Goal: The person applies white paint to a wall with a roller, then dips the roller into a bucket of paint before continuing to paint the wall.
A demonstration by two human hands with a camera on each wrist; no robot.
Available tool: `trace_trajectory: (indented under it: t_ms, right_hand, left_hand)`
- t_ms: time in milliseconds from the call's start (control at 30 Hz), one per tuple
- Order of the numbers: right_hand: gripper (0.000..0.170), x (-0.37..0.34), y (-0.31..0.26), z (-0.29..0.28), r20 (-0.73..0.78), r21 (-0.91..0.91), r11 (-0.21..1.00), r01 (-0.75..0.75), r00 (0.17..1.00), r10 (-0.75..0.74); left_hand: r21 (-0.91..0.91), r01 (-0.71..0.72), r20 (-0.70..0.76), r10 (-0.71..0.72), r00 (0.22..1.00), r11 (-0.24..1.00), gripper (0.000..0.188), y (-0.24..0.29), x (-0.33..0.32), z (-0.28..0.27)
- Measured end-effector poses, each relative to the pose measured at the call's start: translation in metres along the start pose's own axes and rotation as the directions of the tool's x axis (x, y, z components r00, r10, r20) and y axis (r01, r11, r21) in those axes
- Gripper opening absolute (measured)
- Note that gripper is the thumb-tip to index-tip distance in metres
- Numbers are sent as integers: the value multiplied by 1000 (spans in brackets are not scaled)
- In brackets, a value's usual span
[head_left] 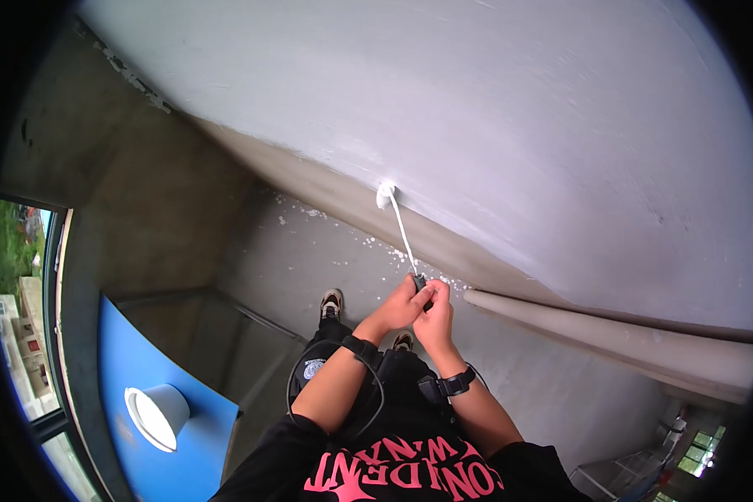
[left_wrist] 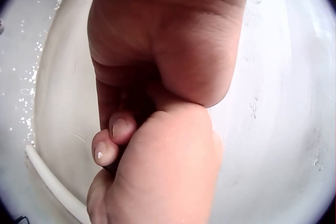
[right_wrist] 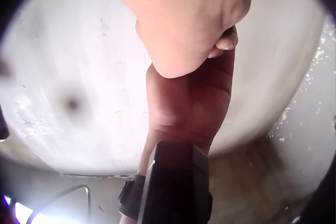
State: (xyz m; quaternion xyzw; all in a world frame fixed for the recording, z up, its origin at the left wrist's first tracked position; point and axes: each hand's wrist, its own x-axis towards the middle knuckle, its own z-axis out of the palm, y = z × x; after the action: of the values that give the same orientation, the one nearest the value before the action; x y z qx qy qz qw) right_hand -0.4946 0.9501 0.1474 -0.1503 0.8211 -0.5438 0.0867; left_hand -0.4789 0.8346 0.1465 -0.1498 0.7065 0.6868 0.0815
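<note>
In the head view, my left hand (head_left: pixel 398 309) and right hand (head_left: pixel 434 325) are close together in front of my body, both gripping the dark handle (head_left: pixel 420 282) of a paint roller. A thin white rod (head_left: pixel 403 233) runs up from it to the white roller head (head_left: pixel 386 195), which is at the pale wall (head_left: pixel 510 134). The left wrist view has my left hand (left_wrist: pixel 163 35) on top, with the right hand (left_wrist: pixel 163 166) overlapping it. In the right wrist view, my right hand (right_wrist: pixel 194 24) covers part of the left hand (right_wrist: pixel 189 103); the handle is mostly hidden there.
White paint spots (head_left: pixel 376 243) dot the grey floor (head_left: pixel 268 259) along the wall. A long pale pipe (head_left: pixel 611 335) extends to the right. On the left, a white bucket (head_left: pixel 176 406) stands on a blue board (head_left: pixel 134 351), beside a window (head_left: pixel 25 309).
</note>
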Motion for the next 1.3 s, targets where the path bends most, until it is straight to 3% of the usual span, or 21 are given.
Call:
trace_trajectory:
  t_ms: [267, 333, 500, 567, 633, 800, 900, 1000, 1100, 1200, 1300]
  right_hand:
    - [35, 38, -51, 91, 30, -56, 997, 44, 999, -42]
    - [34, 44, -59, 106, 51, -7, 1000, 20, 999, -19]
    - [29, 43, -63, 112, 17, -22, 999, 36, 999, -35]
    - [30, 40, -63, 104, 15, -33, 999, 24, 1000, -23]
    - [31, 31, -51, 93, 1, -28, 999, 22, 1000, -22]
    - [33, 10, -31, 42, -32, -17, 999, 32, 999, -33]
    - [34, -1, -12, 11, -34, -12, 1000, 21, 999, -21]
    - [35, -20, 7, -17, -75, 8, 997, 75, 994, -74]
    - [36, -37, 17, -46, -90, 38, 999, -7, 996, 11]
    - [35, -47, 39, -64, -129, 86, 995, 49, 991, -38]
    - [36, -52, 45, -79, -58, 77, 997, -3, 998, 8]
  left_hand:
    - [-122, -18, 15, 20, 1000, 992, 38, 4, 4, -111]
    - [-94, 10, -49, -15, 999, 996, 36, 2, 6, -127]
    - [-49, 13, -16, -14, 1000, 999, 36, -6, 8, -132]
    - [-73, 1, -25, -3, 1000, 997, 37, 4, 5, -125]
    - [49, -23, 68, 19, 998, 999, 41, 6, 5, -116]
    - [5, 18, 23, -18, 1000, 1000, 42, 9, -3, -54]
    - [57, -65, 20, 64, 998, 996, 42, 3, -1, -14]
    - [24, -18, 23, 17, 1000, 1000, 44, 2, -7, 24]
    - [61, -10, 39, 8, 999, 998, 46, 5, -14, 56]
    - [44, 8, 79, -12, 997, 999, 41, 13, -18, 81]
    - [59, -23, 72, 19, 997, 998, 41, 8, -17, 96]
